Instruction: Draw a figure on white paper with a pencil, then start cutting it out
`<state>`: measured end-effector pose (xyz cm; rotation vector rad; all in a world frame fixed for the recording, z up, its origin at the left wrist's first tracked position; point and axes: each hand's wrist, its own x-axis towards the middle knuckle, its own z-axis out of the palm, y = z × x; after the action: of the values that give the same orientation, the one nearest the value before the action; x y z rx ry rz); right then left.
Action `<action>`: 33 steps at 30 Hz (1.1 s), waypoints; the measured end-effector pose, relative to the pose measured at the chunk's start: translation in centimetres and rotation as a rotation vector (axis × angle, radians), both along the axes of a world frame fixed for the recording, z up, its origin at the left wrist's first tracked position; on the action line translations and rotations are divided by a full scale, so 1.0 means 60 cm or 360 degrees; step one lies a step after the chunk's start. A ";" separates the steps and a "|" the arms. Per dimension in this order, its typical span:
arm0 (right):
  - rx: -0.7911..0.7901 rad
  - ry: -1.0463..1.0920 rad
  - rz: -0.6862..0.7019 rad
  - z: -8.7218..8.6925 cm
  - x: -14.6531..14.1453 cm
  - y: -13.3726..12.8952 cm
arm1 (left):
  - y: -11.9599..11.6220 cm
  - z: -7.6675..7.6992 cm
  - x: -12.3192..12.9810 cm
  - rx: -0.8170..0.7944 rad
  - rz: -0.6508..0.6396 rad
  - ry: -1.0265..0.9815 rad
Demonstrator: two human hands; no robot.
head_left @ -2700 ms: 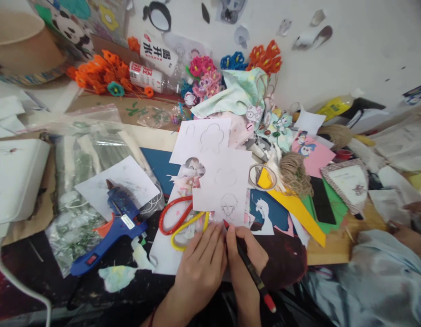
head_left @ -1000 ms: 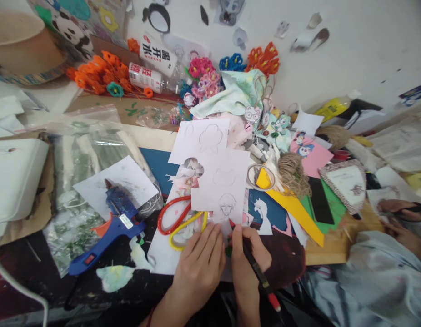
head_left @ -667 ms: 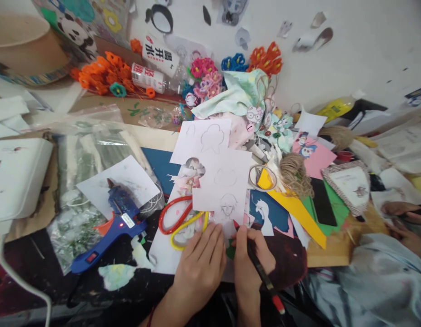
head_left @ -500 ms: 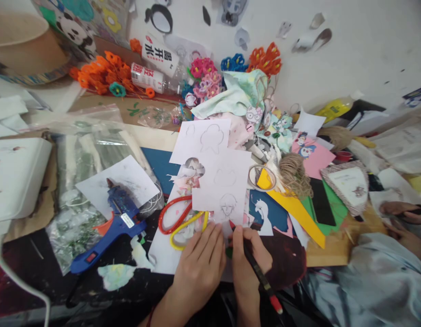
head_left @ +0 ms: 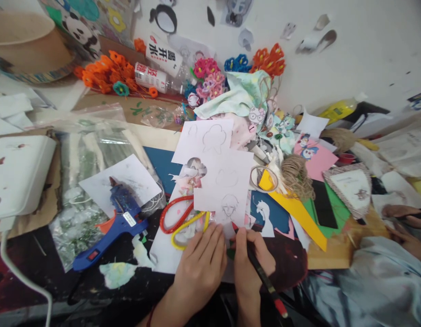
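My right hand (head_left: 254, 261) grips a dark pencil (head_left: 264, 272) with a red band near its back end. The pencil's red-tipped front meets the lower edge of a white sheet of paper (head_left: 236, 164). On that sheet are a sketched head with a face and, above it, faint rounded outlines. My left hand (head_left: 202, 258) lies flat over the sheet's lower left part, fingers stretched out and close together. Just beyond its fingers are a red-handled loop (head_left: 165, 217) and a yellow loop (head_left: 178, 237), which look like scissor handles, partly under the paper.
A blue glue gun (head_left: 110, 240) rests on the left, beside a white power box (head_left: 22, 172). Twine (head_left: 295, 175), a tape roll (head_left: 264, 178) and a yellow strip (head_left: 299, 215) lie right. Craft flowers (head_left: 108, 72) stand behind. Another person's hand (head_left: 401, 215) is at far right.
The view has shifted slightly, so everything sits a little further right. My right hand and the pencil have moved slightly right relative to the paper; my left hand stays put.
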<state>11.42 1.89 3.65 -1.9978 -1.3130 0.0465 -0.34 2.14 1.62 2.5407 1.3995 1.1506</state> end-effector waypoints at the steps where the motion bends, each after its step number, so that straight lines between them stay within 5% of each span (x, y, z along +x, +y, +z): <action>1: 0.0005 0.0002 -0.0014 -0.001 0.000 0.000 | 0.000 -0.001 0.000 -0.0002 -0.0003 0.0004; 17: -0.0020 -0.0028 0.0067 0.002 0.001 -0.001 | 0.001 0.003 0.000 -0.0006 0.0003 0.0011; 24: 0.0051 -0.0053 0.0324 0.016 -0.008 0.008 | 0.000 0.002 -0.004 -0.0003 -0.0035 0.0029; 33: 0.0010 -0.0041 0.0300 0.005 0.000 0.003 | 0.002 0.003 -0.003 0.0016 -0.0013 0.0029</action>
<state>11.42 2.07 3.95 -1.8696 -1.5122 0.1055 -0.55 2.26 1.79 2.5676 1.3890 1.1395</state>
